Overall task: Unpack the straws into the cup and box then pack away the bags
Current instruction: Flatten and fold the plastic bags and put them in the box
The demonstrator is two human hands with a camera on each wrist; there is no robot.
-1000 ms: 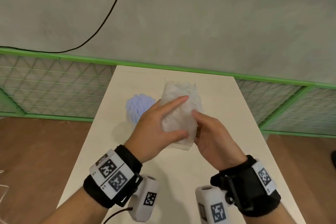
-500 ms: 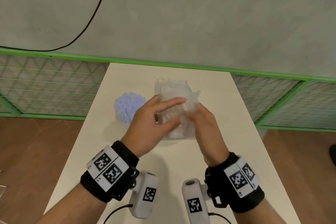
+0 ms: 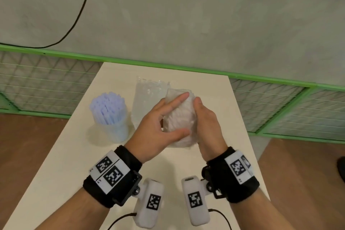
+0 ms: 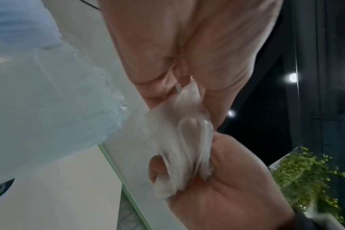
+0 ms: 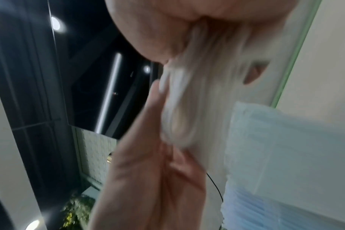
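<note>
**Operator:** Bag point(image 3: 180, 117): status?

**Technician:** The bag is crumpled clear plastic, held above the worktop point(image 3: 74, 164) between both hands. The left hand point(image 3: 156, 129) grips it from the left, thumb curled across the lower front and index finger laid along the upper front. The right hand point(image 3: 206, 127) closes on its right edge; the left wrist view shows the film bunched and pinched between the two palms. Both wrist views are blurred, so individual finger positions cannot be confirmed there.

**Operator:** Surroundings?

**Technician:** Just behind and left of the hands stands a tall clear container point(image 3: 147, 102), apparently holding clear straws; whether it is the box or another bag cannot be determined. Further left, the cup point(image 3: 112, 117) stands upright, packed with pale blue straws point(image 3: 107, 104). Straw unpacking appears largely done; the step in hand is judged to be compacting the empty bag.

**Operator:** Failure modes?

**Technician:** Three. First, the left forearm works near the cup; a sideways sweep could tip it and spill the straws. Second, slick film can spring open if the grip loosens, undoing the fold. Third, the clear container stands close behind the knuckles; a forward push could knock it over.
</note>
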